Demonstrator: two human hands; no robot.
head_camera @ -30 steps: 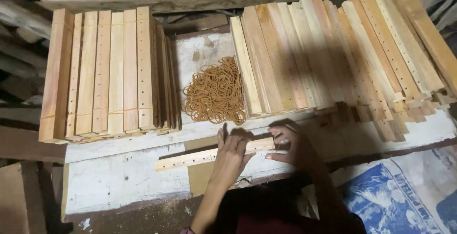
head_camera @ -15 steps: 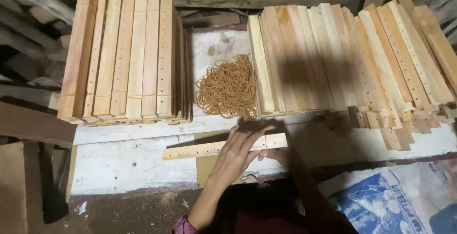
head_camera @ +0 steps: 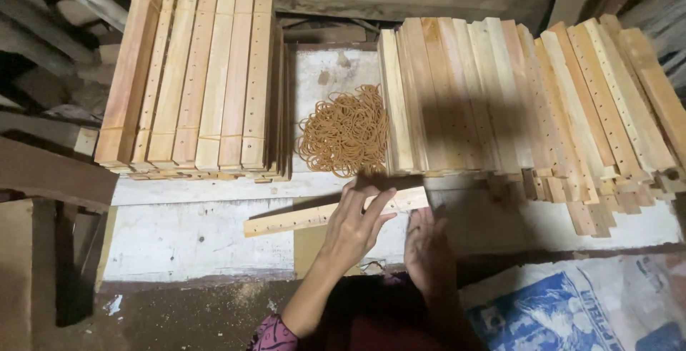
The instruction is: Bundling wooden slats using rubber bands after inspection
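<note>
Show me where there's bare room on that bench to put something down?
The white bench is bare below the left stack, left of the slat under the left hand. Another patch lies right of the right hand. The back is crowded: stacks and rubber bands.

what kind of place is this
Probably a small woodworking shop. Stacks of drilled wooden slats sit on a worn white bench beside a pile of rubber bands, and the left hand presses on one loose slat, with scrap timber around.
</note>
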